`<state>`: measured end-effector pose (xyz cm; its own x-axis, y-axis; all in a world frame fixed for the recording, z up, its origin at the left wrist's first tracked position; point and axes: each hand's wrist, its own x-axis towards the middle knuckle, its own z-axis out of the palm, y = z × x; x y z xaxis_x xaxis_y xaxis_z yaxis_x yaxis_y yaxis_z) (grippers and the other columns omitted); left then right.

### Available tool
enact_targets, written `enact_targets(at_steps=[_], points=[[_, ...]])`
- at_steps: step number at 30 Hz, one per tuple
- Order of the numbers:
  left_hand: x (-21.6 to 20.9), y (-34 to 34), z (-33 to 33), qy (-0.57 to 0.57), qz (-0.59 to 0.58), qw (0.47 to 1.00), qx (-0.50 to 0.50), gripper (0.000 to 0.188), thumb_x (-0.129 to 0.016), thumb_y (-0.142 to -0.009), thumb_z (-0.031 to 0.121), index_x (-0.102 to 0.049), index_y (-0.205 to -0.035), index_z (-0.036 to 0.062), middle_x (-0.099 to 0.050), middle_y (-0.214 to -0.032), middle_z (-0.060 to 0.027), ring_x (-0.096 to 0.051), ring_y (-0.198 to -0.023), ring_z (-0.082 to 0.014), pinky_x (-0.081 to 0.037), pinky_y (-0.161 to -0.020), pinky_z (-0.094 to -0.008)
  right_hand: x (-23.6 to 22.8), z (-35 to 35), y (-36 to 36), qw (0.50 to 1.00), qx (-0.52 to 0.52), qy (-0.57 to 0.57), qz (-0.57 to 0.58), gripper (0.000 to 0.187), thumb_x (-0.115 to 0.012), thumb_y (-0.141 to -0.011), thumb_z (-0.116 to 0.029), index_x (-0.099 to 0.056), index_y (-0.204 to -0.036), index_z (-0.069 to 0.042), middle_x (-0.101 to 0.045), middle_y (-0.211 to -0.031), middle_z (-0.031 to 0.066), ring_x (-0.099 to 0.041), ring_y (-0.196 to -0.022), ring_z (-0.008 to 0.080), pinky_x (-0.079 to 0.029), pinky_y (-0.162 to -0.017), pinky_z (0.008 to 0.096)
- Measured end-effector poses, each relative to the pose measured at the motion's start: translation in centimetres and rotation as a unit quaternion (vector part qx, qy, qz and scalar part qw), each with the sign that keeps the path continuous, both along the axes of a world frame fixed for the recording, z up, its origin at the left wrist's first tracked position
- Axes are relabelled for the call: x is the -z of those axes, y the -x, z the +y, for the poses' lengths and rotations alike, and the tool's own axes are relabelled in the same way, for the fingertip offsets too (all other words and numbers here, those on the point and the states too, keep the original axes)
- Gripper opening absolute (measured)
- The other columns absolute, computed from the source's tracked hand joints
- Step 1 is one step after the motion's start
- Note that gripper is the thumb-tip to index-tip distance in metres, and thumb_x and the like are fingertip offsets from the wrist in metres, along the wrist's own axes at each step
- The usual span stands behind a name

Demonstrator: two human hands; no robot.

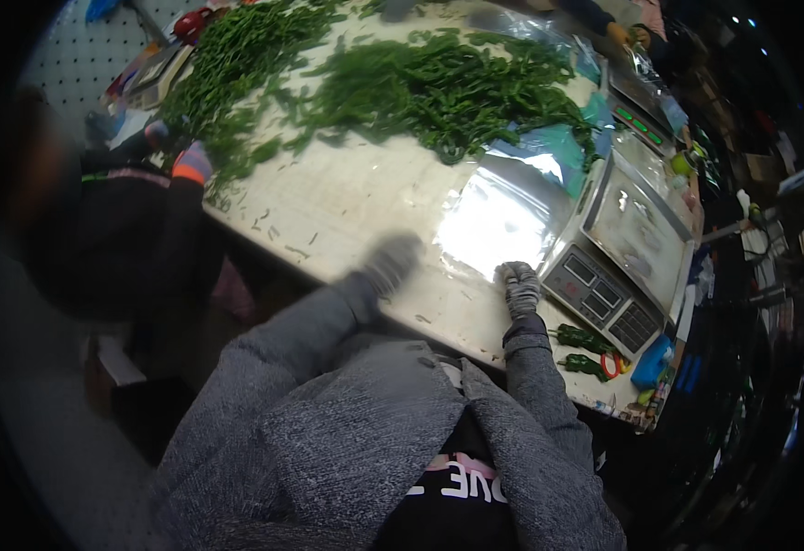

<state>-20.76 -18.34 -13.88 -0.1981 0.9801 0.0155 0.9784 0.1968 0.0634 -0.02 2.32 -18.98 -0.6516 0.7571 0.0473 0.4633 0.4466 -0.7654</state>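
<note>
My left hand (391,259), in a grey striped glove, is smeared by motion above the near edge of the pale table (328,207); its fingers cannot be made out. My right hand (519,288), gloved alike, has its fingers curled at the near corner of a shiny clear plastic bag (494,216), which lies flat and reflects bright light. Just right of that hand stands a white digital scale (595,292) with a wide tray (639,225). Beyond the bag spreads a big heap of green chili peppers (448,87).
A second pile of green peppers (237,69) extends along the far left. At the left edge a co-worker's gloved hand (192,163) with an orange cuff touches the peppers. Another scale (641,115) stands far right. A few dark green peppers (581,340) lie below the near scale.
</note>
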Motion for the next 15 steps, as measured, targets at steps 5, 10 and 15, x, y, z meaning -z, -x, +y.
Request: enact_targets(at_steps=[5, 10, 15], points=[[-0.9, -7.2, 2.8, 0.19, -0.002, 0.971, 0.147, 0.016, -0.051, -0.072, 0.015, -0.058, -0.083, 0.0058, -0.056, -0.084, -0.0084, -0.054, -0.08, -0.0206, -0.046, -0.067, -0.0345, -2.4, 3.5, 1.1, 0.999, 0.013, 0.034, 0.005, 0.03, -0.049, -0.081, -0.027, -0.062, -0.09, -0.002, -0.062, -0.082, 0.0173, -0.058, -0.077, 0.0277, -0.045, -0.07, 0.035], [-3.6, 2.7, -0.4, 0.165, -0.048, 0.944, -0.282, 0.041, -0.056, -0.073, 0.027, -0.051, -0.106, 0.0036, -0.048, -0.111, -0.017, -0.047, -0.102, -0.0307, -0.04, -0.084, -0.0412, -12.9, 3.4, 1.1, 0.957, 0.069, -0.245, 0.141, 0.017, -0.056, -0.079, -0.018, -0.063, -0.084, -0.003, -0.06, -0.067, 0.0114, -0.056, -0.06, 0.0186, -0.044, -0.059, 0.0303], [-14.2, -5.4, 4.5, -0.449, -0.06, 0.889, 0.074, 0.049, -0.062, -0.069, 0.023, -0.046, -0.111, 0.0041, -0.048, -0.111, -0.0161, -0.045, -0.103, -0.0322, -0.035, -0.09, -0.0398, -15.1, -1.5, 2.8, 0.856, -0.161, -0.355, -0.34, 0.017, -0.047, -0.076, -0.008, -0.062, -0.08, -0.002, -0.061, -0.073, 0.0134, -0.06, -0.069, 0.0239, -0.047, -0.061, 0.0356]])
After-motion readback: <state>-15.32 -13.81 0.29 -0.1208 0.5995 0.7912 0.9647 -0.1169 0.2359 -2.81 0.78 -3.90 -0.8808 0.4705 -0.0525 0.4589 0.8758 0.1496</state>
